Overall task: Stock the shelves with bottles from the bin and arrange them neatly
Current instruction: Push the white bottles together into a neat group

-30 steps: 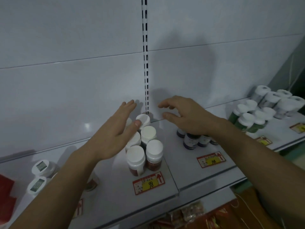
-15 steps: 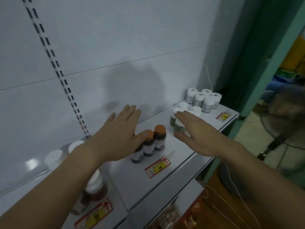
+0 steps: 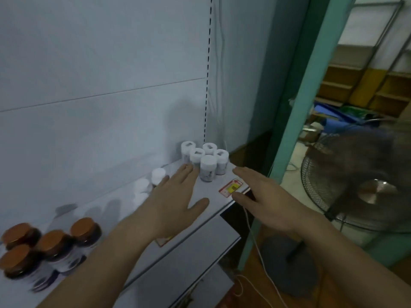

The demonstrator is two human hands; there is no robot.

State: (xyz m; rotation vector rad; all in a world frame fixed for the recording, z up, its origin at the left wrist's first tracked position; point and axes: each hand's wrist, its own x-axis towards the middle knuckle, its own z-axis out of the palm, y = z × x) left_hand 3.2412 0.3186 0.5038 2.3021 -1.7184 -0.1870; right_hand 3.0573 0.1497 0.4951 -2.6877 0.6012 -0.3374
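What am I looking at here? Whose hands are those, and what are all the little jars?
A person wears a camera on their head, so you see what they see, looking down at their own hands. The left hand and right hand are both open, reaching over a grey shelf and holding nothing. At the shelf's far end stands a cluster of white-capped bottles. Nearer, on the left, are dark bottles with orange lids. A red and yellow price tag sits at the shelf's edge. The round thing at the right is a standing fan.
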